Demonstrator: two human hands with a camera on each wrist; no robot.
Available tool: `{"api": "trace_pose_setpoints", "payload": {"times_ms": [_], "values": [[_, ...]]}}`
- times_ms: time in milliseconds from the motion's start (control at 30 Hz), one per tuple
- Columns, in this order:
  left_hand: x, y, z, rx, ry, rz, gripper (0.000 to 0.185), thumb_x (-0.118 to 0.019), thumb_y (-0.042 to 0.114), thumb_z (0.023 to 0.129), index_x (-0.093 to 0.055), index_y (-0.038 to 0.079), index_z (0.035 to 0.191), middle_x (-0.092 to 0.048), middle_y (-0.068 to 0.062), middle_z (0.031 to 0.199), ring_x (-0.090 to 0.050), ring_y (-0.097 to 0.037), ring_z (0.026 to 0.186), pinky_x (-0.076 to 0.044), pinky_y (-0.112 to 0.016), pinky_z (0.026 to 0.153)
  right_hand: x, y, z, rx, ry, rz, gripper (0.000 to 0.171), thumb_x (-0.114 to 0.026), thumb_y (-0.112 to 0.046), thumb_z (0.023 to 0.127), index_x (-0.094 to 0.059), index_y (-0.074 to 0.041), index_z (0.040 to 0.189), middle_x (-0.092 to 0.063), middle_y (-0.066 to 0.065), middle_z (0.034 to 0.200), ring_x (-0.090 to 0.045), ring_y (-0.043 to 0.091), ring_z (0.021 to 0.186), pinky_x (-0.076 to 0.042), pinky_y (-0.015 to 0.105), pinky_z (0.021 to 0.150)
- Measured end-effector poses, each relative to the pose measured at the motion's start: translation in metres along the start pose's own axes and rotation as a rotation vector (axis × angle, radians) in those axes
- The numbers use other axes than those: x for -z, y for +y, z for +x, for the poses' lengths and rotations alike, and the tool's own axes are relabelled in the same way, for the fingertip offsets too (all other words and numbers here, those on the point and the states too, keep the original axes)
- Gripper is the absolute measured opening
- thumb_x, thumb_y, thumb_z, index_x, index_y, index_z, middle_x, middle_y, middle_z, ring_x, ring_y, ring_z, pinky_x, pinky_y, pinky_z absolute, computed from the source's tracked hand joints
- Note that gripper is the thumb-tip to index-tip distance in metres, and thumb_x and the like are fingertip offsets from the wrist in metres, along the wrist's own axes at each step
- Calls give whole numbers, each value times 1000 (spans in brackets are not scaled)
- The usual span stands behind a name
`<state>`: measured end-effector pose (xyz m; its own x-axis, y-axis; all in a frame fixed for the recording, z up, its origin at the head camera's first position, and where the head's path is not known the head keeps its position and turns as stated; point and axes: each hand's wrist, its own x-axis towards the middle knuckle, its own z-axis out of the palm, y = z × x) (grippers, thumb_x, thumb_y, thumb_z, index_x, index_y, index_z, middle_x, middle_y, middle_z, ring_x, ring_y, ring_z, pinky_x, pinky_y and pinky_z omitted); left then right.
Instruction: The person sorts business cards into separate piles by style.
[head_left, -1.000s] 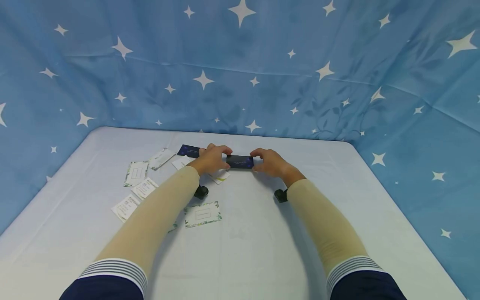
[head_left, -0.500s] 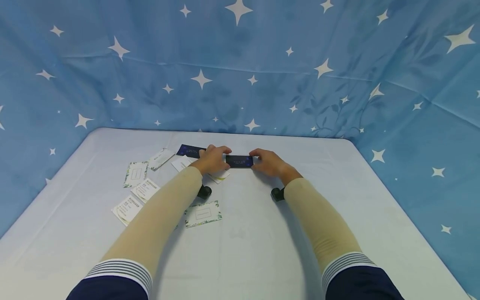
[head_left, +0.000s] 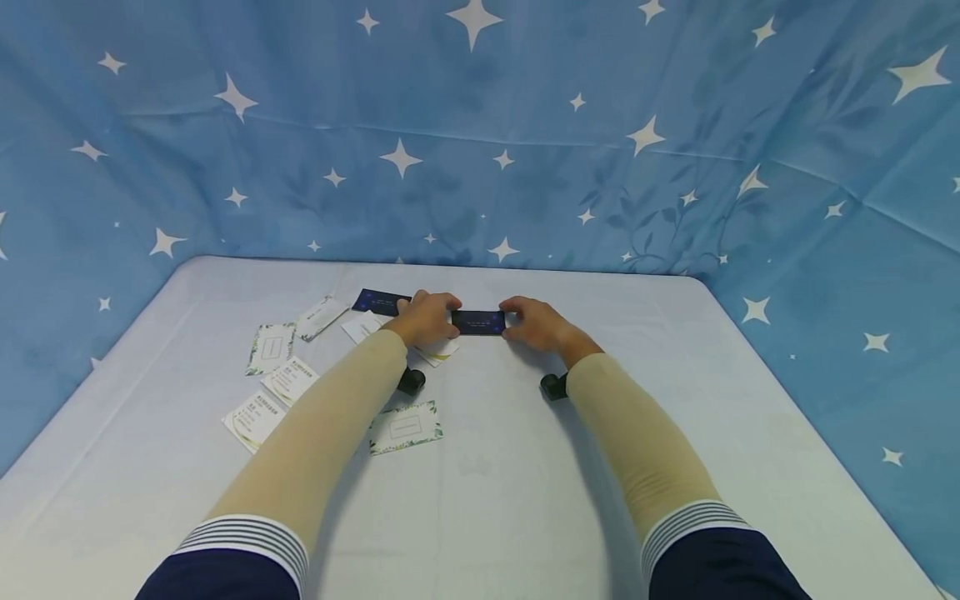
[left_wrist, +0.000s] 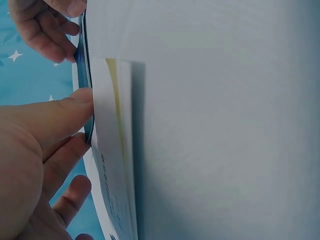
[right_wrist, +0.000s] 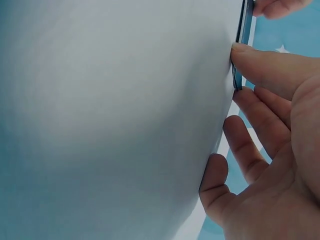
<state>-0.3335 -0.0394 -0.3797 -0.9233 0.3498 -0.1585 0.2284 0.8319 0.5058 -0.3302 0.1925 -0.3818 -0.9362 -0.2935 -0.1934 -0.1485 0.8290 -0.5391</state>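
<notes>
Toward the far middle of the pale table (head_left: 525, 467), both hands met on a dark blue card (head_left: 478, 322). The left hand (head_left: 426, 319) pinched its left end between thumb and fingers, and the right hand (head_left: 536, 323) pinched the right end the same way, fingers curled close. Seen from the left wrist, the card (left_wrist: 85, 75) stood on its edge over a white card with a yellow stripe (left_wrist: 112, 150). Doing this well likely meant keeping both pinches light and level so the thin card did not bow or slip. Several white cards (head_left: 272, 346) lay scattered to the left, another dark card (head_left: 378, 301) just beyond the left hand.
</notes>
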Motion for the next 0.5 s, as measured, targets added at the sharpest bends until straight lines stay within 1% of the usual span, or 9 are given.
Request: {"api": "trace_pose_setpoints", "payload": {"times_ms": [133, 300, 500], "values": [[0, 0, -1, 11, -3, -17, 55, -74, 25, 92, -56, 19, 144, -55, -3, 140, -39, -27, 117, -26, -48, 94, -1, 0, 2, -7, 6, 17, 55, -68, -16, 95, -49, -11, 147, -49, 10, 148, -42, 32, 135, -29, 49, 113], [0, 0, 0, 18, -2, -11, 54, -74, 26, 93, -56, 20, 143, -55, -5, 138, -38, -28, 113, -26, -48, 94, -2, 0, 3, -18, 18, 19, 57, -68, -16, 95, -48, -13, 148, -48, 11, 148, -42, 32, 135, -30, 49, 112], [1, 1, 0, 31, -23, -15, 54, -73, 27, 93, -56, 20, 143, -53, -6, 138, -36, -30, 113, -27, -50, 95, -3, -1, 2, 0, 10, 21, 60, -66, -14, 96, -44, -15, 151, -45, 7, 152, -41, 32, 138, -28, 49, 114]]}}
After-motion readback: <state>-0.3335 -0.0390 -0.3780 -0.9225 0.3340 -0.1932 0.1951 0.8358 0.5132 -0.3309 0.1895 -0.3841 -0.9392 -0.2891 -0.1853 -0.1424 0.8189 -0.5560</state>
